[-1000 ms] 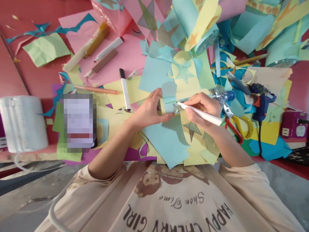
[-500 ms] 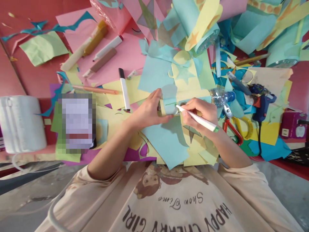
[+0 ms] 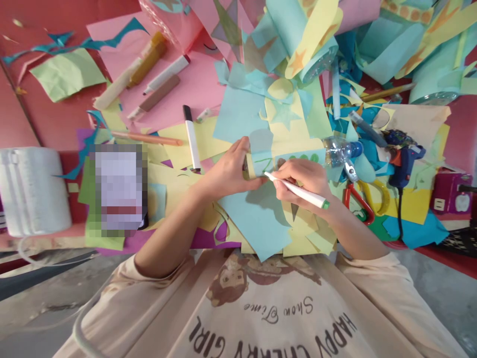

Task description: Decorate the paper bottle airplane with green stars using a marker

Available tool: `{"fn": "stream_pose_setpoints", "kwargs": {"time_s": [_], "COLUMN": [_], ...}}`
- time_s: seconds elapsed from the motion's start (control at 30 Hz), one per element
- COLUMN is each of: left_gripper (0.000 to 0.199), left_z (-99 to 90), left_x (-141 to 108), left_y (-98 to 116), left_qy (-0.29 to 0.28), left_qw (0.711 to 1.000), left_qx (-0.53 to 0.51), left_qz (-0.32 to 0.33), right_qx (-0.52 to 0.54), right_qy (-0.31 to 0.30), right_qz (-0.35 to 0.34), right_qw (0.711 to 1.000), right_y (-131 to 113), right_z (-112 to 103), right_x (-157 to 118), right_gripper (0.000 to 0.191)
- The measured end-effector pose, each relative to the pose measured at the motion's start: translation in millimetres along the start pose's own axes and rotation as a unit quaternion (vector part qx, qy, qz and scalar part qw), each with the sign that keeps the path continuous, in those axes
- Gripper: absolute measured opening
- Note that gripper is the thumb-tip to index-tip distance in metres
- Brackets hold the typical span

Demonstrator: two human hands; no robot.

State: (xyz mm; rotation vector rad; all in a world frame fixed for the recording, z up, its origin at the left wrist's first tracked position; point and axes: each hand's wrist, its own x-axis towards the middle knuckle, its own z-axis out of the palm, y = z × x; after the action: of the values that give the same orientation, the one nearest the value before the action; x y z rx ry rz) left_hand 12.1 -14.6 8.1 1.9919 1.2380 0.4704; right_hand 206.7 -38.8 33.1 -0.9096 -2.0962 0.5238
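Note:
A clear plastic bottle (image 3: pixel 334 150) with a blue cap lies on its side, its body wrapped in light blue and yellow paper (image 3: pixel 260 158). My left hand (image 3: pixel 233 171) is closed around the wrapped left end, thumb on the near side and fingers on the far side. A white marker with a green end (image 3: pixel 303 193) is pinched in my right hand (image 3: pixel 303 179). Its tip rests at or just over the blue wrap, beside a thin green curved line. Several green round marks (image 3: pixel 315 158) show on the wrap toward the neck, partly hidden by my right hand.
Red-handled scissors (image 3: pixel 359 204), a yellow-handled pair (image 3: pixel 380 196) and a blue glue gun (image 3: pixel 408 166) lie to the right. A black-capped marker (image 3: pixel 191 139) lies left of my hands, beyond it a phone (image 3: pixel 119 189) and a white case (image 3: pixel 35 191). Paper scraps cover the table.
My right hand and the marker have moved slightly left and toward me. The green line on the wrap is longer, and the green round marks have come into sight. My left hand stays in place.

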Motion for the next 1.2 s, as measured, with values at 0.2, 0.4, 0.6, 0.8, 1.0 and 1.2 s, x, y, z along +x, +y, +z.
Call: {"fn": "stream_pose_setpoints", "kwargs": {"time_s": [0.2,0.4,0.6,0.8,1.0,1.2], "left_gripper": [0.049,0.055,0.057,0.058,0.061,0.061], "left_z": [1.4,1.7,1.3,1.8,6.9,12.9], "left_x": [0,0,0,0,1,2], "left_y": [-2,-4,-4,-5,-4,-4], "left_qy": [0.004,-0.005,-0.006,0.006,0.066,0.062], "left_qw": [1.000,1.000,1.000,0.999,0.991,0.990], "left_qx": [0.005,0.005,0.009,0.027,0.030,0.040], "left_qz": [0.005,0.006,0.019,0.029,0.110,0.117], "right_qx": [-0.049,-0.060,-0.042,0.161,0.155,0.138], "right_qy": [-0.012,-0.023,-0.027,-0.008,0.055,0.031], "right_qz": [-0.025,-0.036,-0.030,0.097,0.093,0.107], "right_qw": [0.998,0.997,0.998,0.982,0.982,0.984], "right_y": [-2,-4,-3,-4,-7,-4], "right_z": [1,0,1,-5,-7,-7], "right_x": [2,4,3,-1,1,2], "right_gripper": [0.010,0.009,0.009,0.010,0.003,0.004]}}
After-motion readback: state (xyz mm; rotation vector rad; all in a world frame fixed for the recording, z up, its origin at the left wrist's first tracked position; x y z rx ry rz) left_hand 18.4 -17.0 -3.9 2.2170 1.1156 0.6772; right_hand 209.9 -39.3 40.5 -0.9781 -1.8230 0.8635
